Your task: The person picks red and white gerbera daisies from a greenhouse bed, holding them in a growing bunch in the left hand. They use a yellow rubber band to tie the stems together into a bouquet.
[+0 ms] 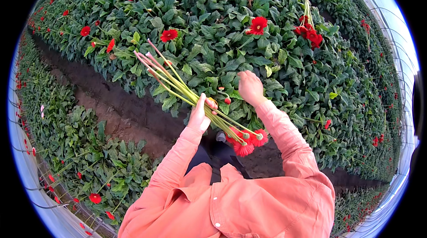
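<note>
A bunch of cut red gerberas (186,89) is gripped around its stems by my left hand (200,114). The pinkish cut ends point up and to the left, while the red blooms (245,148) hang at the lower right, below my right forearm. My right hand (250,86) is over the leafy gerbera bed (206,57), with its fingers curled toward the leaves; the fingertips are partly hidden, and I see nothing in it. Just below and left of that hand, a small red gerbera bud (227,100) sticks up among the leaves.
Another bunch of cut red gerberas (310,32) lies on the foliage at the upper right. A standing red gerbera (258,25) grows ahead. A dirt path (130,121) runs between the beds. The greenhouse's clear wall (397,27) curves along the right rim.
</note>
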A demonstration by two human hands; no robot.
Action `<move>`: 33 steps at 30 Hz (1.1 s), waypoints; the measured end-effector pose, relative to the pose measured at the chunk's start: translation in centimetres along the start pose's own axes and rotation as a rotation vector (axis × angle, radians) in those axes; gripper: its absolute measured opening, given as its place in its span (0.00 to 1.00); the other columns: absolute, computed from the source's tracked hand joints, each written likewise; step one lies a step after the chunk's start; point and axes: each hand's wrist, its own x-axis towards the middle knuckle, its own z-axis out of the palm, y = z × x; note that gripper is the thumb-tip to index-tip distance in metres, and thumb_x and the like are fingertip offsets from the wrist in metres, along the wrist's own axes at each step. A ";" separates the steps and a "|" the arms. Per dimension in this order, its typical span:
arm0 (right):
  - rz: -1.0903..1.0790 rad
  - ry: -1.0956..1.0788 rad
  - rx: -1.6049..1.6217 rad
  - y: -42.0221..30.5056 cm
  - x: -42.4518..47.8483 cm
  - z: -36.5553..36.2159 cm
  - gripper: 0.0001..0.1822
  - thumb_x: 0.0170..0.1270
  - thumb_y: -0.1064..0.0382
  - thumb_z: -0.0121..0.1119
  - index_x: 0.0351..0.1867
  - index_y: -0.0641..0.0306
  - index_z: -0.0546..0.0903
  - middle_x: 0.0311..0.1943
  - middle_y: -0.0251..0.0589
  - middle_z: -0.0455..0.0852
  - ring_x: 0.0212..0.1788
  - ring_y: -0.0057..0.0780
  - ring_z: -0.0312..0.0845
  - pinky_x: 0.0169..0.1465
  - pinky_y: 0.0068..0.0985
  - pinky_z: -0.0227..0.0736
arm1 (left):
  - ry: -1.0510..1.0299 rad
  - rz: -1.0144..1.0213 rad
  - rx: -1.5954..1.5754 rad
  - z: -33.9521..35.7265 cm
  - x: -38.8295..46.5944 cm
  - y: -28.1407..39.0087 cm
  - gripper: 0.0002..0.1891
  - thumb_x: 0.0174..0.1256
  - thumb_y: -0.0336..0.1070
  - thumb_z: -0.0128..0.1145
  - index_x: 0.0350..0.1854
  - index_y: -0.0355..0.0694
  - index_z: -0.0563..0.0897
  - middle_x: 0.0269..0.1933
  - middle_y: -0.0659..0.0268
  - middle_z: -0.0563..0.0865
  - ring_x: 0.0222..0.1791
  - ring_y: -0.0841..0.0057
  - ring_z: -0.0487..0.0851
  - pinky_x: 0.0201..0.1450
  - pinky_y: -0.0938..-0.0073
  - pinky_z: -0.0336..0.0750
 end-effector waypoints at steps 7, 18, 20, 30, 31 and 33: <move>-0.389 0.064 -0.919 6.4 12.5 6.9 0.23 0.62 0.61 0.45 0.54 0.73 0.76 0.60 0.56 0.74 0.70 0.48 0.60 0.76 0.41 0.41 | 0.020 -0.082 -0.094 0.0 2.8 1.8 0.20 0.76 0.51 0.45 0.25 0.43 0.70 0.29 0.66 0.72 0.35 0.74 0.71 0.36 0.77 0.68; 0.497 -0.228 -0.301 14.3 7.4 12.8 0.11 0.62 0.64 0.50 0.37 0.61 0.84 0.30 0.45 0.88 0.35 0.43 0.86 0.38 0.40 0.79 | 0.121 -0.131 -0.036 -0.4 3.6 0.9 0.20 0.76 0.50 0.44 0.26 0.42 0.70 0.28 0.67 0.73 0.34 0.74 0.73 0.36 0.76 0.68; 0.557 -0.250 -0.217 13.8 2.1 14.2 0.09 0.62 0.64 0.50 0.35 0.62 0.82 0.29 0.46 0.87 0.35 0.45 0.86 0.38 0.42 0.79 | 0.110 -0.147 -0.007 0.5 3.3 0.0 0.20 0.76 0.50 0.44 0.26 0.43 0.70 0.28 0.67 0.72 0.34 0.74 0.73 0.35 0.76 0.68; 0.736 -0.066 0.329 15.9 -23.5 5.7 0.13 0.69 0.52 0.48 0.40 0.55 0.80 0.30 0.51 0.83 0.36 0.53 0.80 0.38 0.44 0.71 | -0.012 -0.246 0.159 5.1 4.5 -8.1 0.18 0.75 0.51 0.46 0.28 0.44 0.72 0.27 0.68 0.72 0.33 0.74 0.73 0.34 0.75 0.68; 0.721 -0.020 0.359 16.0 -24.4 4.1 0.12 0.69 0.54 0.49 0.40 0.55 0.80 0.28 0.50 0.83 0.33 0.47 0.81 0.37 0.38 0.71 | -0.013 -0.269 0.169 5.4 4.5 -8.9 0.18 0.75 0.51 0.47 0.27 0.44 0.72 0.27 0.68 0.72 0.33 0.73 0.75 0.36 0.73 0.70; 0.692 0.037 0.444 15.7 -25.3 0.5 0.11 0.70 0.56 0.50 0.40 0.57 0.80 0.27 0.45 0.82 0.29 0.39 0.78 0.35 0.31 0.71 | -0.030 -0.259 0.188 6.1 4.3 -10.8 0.18 0.73 0.52 0.49 0.28 0.45 0.74 0.26 0.68 0.75 0.31 0.72 0.78 0.38 0.70 0.73</move>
